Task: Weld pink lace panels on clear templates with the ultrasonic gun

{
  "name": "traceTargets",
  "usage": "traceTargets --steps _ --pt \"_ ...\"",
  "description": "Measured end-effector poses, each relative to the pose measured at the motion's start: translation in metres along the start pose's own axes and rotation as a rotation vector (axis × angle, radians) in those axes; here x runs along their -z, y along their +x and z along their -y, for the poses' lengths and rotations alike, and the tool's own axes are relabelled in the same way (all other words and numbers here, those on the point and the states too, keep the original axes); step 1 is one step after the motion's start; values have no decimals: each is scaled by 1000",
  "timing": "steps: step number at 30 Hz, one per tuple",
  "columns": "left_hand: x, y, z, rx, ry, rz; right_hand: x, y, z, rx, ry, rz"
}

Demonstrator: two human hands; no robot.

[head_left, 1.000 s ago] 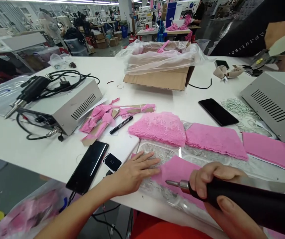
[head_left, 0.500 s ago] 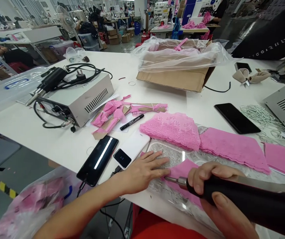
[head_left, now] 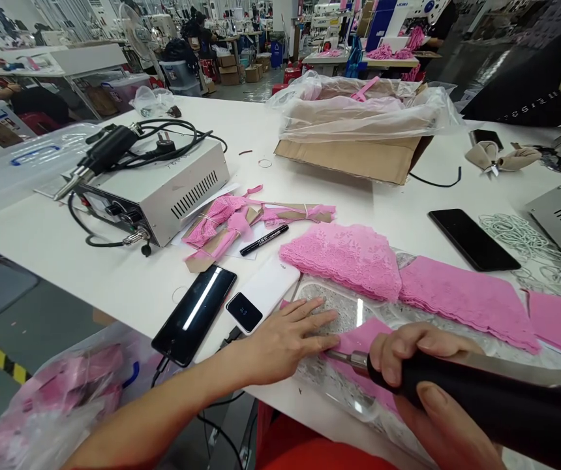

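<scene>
My left hand (head_left: 288, 339) lies flat, fingers stretched out, on the textured glass plate (head_left: 332, 303), with its fingertips on the edge of a pink lace piece (head_left: 363, 336). My right hand (head_left: 430, 391) is wrapped around a black-handled cutting tool (head_left: 481, 398). The tool's metal tip (head_left: 342, 356) touches the pink piece right beside my left fingertips. Behind them lie a stack of pink lace (head_left: 346, 256) and flatter pink stacks (head_left: 461, 297).
Left of my hand lie a black phone (head_left: 195, 314) and a white power bank (head_left: 263, 294). A grey control box (head_left: 163, 186) with cables stands at the left, a lined cardboard box (head_left: 359, 127) at the back, another phone (head_left: 473, 239) to the right. A co-worker's arm (head_left: 545, 78) is at the far right.
The tool's tip has slid left along the pink piece until it meets my left fingertips. The camera view shifted a little; my left hand stays flat.
</scene>
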State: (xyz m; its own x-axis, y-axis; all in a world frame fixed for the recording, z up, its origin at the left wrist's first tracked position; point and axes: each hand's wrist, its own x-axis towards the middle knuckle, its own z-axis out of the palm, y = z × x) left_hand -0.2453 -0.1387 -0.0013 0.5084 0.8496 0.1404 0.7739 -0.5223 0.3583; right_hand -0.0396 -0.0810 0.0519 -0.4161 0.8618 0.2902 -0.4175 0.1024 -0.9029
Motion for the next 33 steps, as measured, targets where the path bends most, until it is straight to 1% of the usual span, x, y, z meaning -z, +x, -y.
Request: traceTargets --steps 11,16,18,20,24,26,29,33 --pt "-1 1 -1 6 5 24 7 -4 -3 2 -39 75" --pt "1 2 -1 7 11 5 7 -4 -5 61 -14 119" --pt "3 1 -2 12 27 1 9 -3 -4 64 -13 91" --pt "5 -1 -6 17 49 -15 14 -1 -1 77 -16 31" --pt "8 -7 -17 -7 70 -91 34 7 2 157 -4 -177" --pt "7 -10 -21 -24 80 -133 45 12 2 179 0 -260" --pt "5 -11 -25 -69 110 -171 54 16 0 208 -11 -314" --pt "3 0 -30 -99 140 -198 54 20 -4 241 -46 -327"
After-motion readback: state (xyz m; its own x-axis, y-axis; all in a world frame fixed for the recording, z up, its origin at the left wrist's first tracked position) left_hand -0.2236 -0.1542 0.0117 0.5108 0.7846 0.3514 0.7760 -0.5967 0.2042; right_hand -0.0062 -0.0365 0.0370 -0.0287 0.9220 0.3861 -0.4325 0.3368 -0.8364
